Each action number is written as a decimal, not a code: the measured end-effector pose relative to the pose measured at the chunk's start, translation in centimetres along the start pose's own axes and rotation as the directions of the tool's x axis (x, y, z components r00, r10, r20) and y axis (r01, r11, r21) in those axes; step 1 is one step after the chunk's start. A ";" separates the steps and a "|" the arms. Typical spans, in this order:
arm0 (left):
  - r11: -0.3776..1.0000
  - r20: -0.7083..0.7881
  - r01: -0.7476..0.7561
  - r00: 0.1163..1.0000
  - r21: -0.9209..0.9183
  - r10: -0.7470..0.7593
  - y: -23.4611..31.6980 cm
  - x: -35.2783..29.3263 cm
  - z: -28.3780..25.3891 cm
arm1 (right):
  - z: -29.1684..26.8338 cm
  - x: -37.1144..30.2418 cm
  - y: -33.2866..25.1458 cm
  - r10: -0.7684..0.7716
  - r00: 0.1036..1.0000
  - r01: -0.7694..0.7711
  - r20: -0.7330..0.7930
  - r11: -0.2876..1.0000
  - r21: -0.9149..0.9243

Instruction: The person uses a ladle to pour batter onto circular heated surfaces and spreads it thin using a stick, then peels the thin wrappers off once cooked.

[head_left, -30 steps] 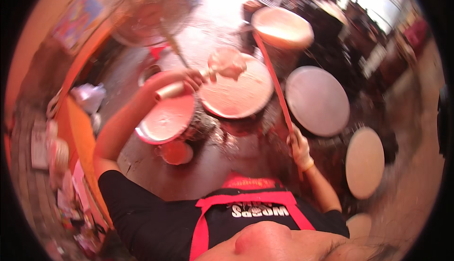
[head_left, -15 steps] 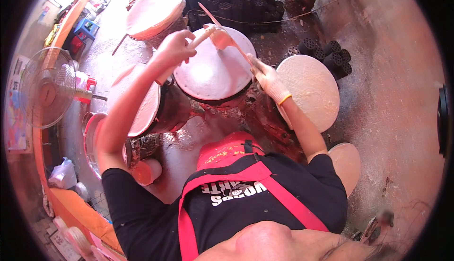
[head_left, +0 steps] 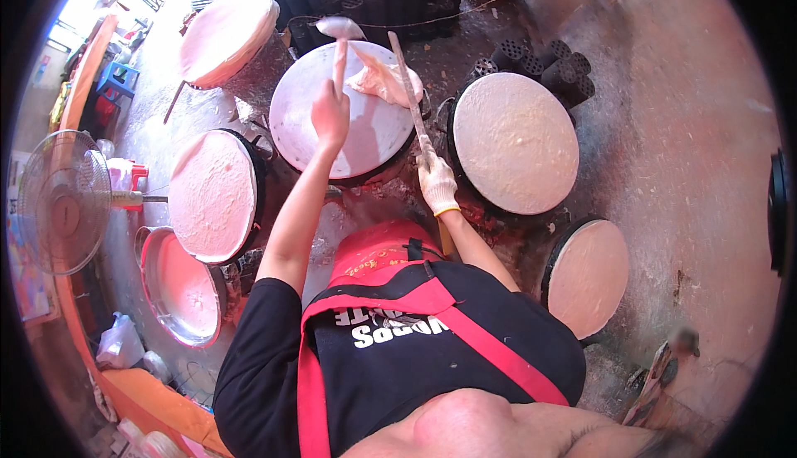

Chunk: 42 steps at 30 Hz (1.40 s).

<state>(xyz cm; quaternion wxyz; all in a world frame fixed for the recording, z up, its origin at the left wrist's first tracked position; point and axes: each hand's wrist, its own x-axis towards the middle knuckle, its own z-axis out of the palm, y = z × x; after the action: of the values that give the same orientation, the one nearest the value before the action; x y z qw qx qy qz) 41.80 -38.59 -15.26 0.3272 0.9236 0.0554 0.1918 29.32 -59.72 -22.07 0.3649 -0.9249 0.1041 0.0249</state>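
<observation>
My bare left hand [head_left: 330, 117] grips the wooden handle of a ladle [head_left: 340, 29]. The ladle's pale, rounded head is past the far rim of the middle round griddle [head_left: 311, 117]. In a white knit glove with a yellow cuff, my right hand [head_left: 437, 184] closes around a long, thin wooden stick [head_left: 406, 72] that slants over the griddle's right side. Between ladle and stick is a soft, pale mass of dough or batter [head_left: 382, 83]; whether it clings to the stick cannot be told. A thin whitish film coats the griddle surface.
Batter-coated round griddles stand at the right [head_left: 516, 142], lower right [head_left: 588, 277] and left [head_left: 212, 196]. A stack of pale round sheets [head_left: 230, 37] sits far left, above a metal basin [head_left: 184, 292] and fan [head_left: 66, 200]. Black perforated briquettes [head_left: 540, 68] lie behind.
The ladle has swung away to the griddle's far rim, and my left hand has turned upright. My right hand has drawn nearer my body with the stick. A pale mass now shows on the griddle.
</observation>
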 end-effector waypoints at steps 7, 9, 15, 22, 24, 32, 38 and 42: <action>0.983 0.014 -0.007 1.000 -0.185 0.010 2.0 6.8 -6.4 | 4.4 6.9 -6.1 0.198 0.925 -0.377 0.325 0.373 0.847; 0.955 0.061 0.026 0.998 -0.295 -0.009 2.3 6.0 -8.2 | 3.5 6.5 -5.5 0.115 0.904 -0.426 0.412 0.176 0.887; 0.790 0.301 0.354 0.927 -0.500 -0.225 -4.9 -3.6 -12.1 | 8.1 -3.1 -8.6 0.427 0.872 -0.254 0.240 -0.024 0.967; 0.032 0.501 0.554 0.775 -0.832 -0.385 -2.4 -14.5 -18.5 | 13.4 7.2 -15.3 0.475 0.879 -0.207 -0.036 0.449 0.869; -0.165 0.600 0.584 0.716 -0.795 -0.357 -3.3 -15.8 -19.2 | 14.5 10.3 -14.3 0.294 0.954 -0.107 -0.054 0.503 0.858; -0.339 0.803 0.731 0.497 -0.592 -0.328 -10.0 -20.1 -22.0 | 7.4 0.1 -8.3 0.388 0.898 -0.330 0.207 0.285 0.900; -0.149 0.655 0.694 0.555 -0.705 -0.513 -10.3 -21.4 -21.7 | 9.4 -0.7 -11.9 0.313 0.907 -0.382 0.281 0.334 0.862; -0.154 0.617 0.672 0.532 -0.724 -0.580 -9.8 -21.5 -21.1 | 10.1 4.0 -14.2 0.203 0.917 -0.399 0.343 0.456 0.796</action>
<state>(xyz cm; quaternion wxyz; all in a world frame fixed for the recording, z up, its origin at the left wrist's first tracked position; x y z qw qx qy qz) 14.02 -23.53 -13.26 0.8491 0.3885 0.3560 -0.0370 36.55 -43.44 -20.47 0.7689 -0.5836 0.2282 0.1271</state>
